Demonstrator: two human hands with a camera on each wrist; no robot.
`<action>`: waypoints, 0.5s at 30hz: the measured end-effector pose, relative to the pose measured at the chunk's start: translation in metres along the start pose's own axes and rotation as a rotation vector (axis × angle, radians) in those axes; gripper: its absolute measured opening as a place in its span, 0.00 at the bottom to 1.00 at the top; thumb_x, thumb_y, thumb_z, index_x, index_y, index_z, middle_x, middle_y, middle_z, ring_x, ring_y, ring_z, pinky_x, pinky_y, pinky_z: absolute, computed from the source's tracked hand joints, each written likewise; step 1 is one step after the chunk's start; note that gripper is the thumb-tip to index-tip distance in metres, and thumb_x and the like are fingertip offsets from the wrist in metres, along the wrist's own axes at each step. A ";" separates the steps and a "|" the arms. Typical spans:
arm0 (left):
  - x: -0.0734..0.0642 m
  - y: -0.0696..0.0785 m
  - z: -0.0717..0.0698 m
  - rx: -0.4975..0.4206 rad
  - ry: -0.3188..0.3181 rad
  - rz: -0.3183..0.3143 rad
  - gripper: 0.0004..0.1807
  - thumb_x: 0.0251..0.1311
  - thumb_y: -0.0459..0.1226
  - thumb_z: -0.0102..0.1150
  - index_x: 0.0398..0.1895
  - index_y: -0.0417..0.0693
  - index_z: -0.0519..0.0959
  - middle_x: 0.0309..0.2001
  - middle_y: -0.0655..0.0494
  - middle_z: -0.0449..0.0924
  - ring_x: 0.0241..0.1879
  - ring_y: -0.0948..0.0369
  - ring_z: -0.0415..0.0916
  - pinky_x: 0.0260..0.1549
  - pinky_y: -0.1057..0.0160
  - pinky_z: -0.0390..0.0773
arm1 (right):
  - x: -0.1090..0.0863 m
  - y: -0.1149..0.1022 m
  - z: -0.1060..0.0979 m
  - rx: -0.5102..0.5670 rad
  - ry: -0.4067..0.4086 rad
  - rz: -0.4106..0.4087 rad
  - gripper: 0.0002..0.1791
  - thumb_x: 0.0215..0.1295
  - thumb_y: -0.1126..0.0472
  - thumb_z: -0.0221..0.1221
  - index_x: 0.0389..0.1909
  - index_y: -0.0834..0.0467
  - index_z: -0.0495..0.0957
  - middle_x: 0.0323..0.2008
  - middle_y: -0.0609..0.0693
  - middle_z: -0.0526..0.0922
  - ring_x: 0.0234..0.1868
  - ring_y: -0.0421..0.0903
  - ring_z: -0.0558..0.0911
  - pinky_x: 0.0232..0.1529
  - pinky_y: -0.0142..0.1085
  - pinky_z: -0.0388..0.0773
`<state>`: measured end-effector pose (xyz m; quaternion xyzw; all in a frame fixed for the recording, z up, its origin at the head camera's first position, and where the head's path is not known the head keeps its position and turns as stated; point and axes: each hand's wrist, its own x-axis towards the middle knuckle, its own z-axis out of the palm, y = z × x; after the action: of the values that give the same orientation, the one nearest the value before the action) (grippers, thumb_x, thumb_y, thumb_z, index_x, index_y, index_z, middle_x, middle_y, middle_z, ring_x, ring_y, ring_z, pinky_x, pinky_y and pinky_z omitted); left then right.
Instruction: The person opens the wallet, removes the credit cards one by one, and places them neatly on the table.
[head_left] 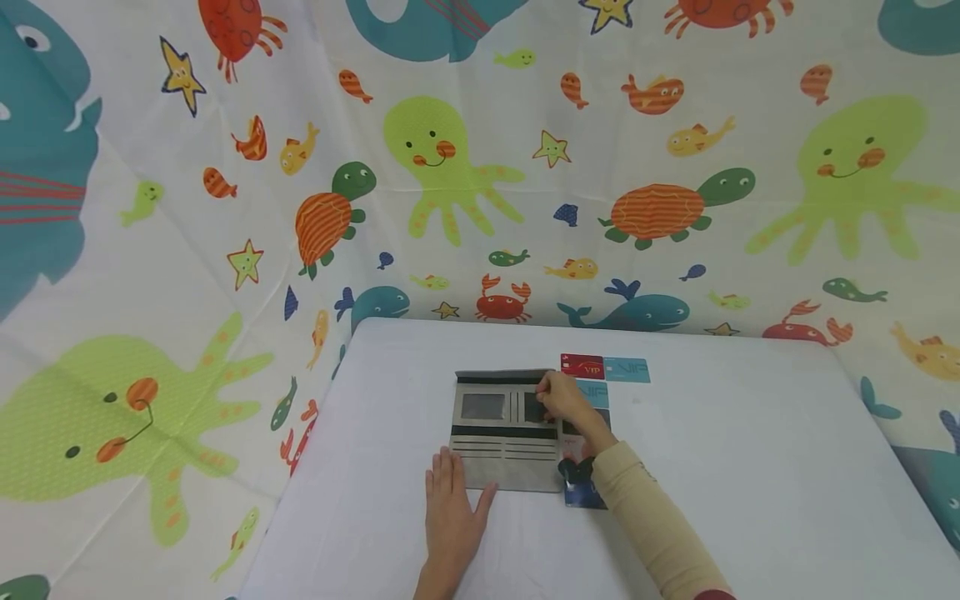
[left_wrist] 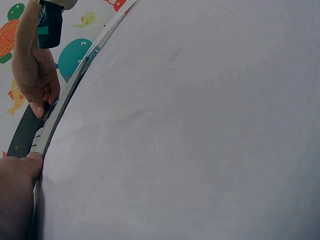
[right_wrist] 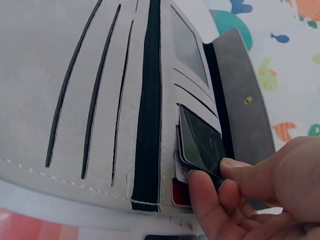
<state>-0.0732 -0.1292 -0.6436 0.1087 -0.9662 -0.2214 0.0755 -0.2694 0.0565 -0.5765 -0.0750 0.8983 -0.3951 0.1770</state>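
An unfolded grey wallet (head_left: 504, 475) lies on the white table, with card slots and a clear window (head_left: 483, 407). My right hand (head_left: 562, 398) is at its upper right; in the right wrist view the thumb and fingers pinch the edge of a black card (right_wrist: 200, 140), which sits partly in a slot. Behind that card, the edges of a white card and a red card (right_wrist: 180, 192) show. My left hand (head_left: 452, 521) rests at the wallet's lower left corner, fingers straight and thumb spread along its lower edge. In the left wrist view that hand (left_wrist: 17, 192) is mostly cut off.
Right of the wallet lies a column of cards, partly hidden by the right forearm. At its top are a red VIP card (head_left: 582, 367) and a light blue VIP card (head_left: 627, 370); a dark blue card (head_left: 583, 497) is lowest. A sea-animal cloth (head_left: 465, 275) hangs behind the table (head_left: 750, 467).
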 end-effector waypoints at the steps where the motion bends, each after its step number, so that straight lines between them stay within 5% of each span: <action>1: 0.000 0.000 0.000 0.001 0.004 0.003 0.48 0.64 0.61 0.56 0.75 0.35 0.60 0.80 0.41 0.50 0.80 0.47 0.46 0.80 0.50 0.42 | 0.000 0.001 -0.001 0.001 0.000 0.002 0.05 0.66 0.70 0.59 0.42 0.64 0.78 0.35 0.57 0.81 0.25 0.45 0.83 0.34 0.38 0.86; 9: 0.001 0.000 -0.001 -0.009 0.009 0.013 0.48 0.63 0.61 0.58 0.74 0.34 0.61 0.79 0.40 0.51 0.80 0.45 0.48 0.77 0.44 0.50 | -0.003 0.001 -0.008 -0.046 -0.020 0.040 0.06 0.68 0.68 0.59 0.44 0.64 0.78 0.35 0.57 0.81 0.25 0.44 0.83 0.24 0.33 0.78; 15: 0.001 0.000 -0.002 -0.001 -0.006 0.011 0.48 0.63 0.61 0.58 0.74 0.34 0.61 0.79 0.40 0.51 0.80 0.45 0.48 0.76 0.42 0.52 | -0.006 0.004 -0.011 -0.115 -0.036 0.018 0.09 0.67 0.63 0.63 0.43 0.64 0.78 0.34 0.56 0.82 0.27 0.45 0.82 0.31 0.36 0.83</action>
<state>-0.0739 -0.1298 -0.6418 0.1026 -0.9669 -0.2217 0.0736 -0.2682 0.0679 -0.5707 -0.0839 0.9169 -0.3397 0.1921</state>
